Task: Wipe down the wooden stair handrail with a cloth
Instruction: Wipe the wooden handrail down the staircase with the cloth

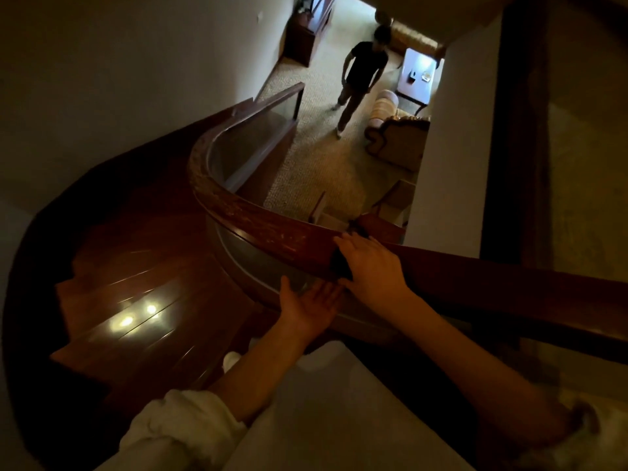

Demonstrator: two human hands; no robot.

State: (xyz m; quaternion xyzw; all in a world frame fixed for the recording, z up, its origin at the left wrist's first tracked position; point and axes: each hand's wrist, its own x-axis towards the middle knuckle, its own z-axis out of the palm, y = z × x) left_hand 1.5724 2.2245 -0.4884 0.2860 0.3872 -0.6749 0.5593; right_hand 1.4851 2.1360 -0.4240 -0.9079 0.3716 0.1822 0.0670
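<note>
rail (272, 229): curved, dark wood
cloth (341, 266): dark, on rail
right grip (370, 266): fingers flat, pressing cloth
left grip (312, 307): spread, palm up, below rail

Dim stairwell. Dark polished wooden steps (136, 300) curve below me, left, with two lamp glints (136, 316) on one tread. Pale wall (119, 62) above. Downstairs, brighter: beige carpet (316, 171), armchair (397, 141), low table (416, 74), dark cabinet (302, 35), a person (360, 73) on the carpet.

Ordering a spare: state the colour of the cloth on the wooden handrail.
Black, as far as the dim head view shows: dark cloth under the right hand.
</note>
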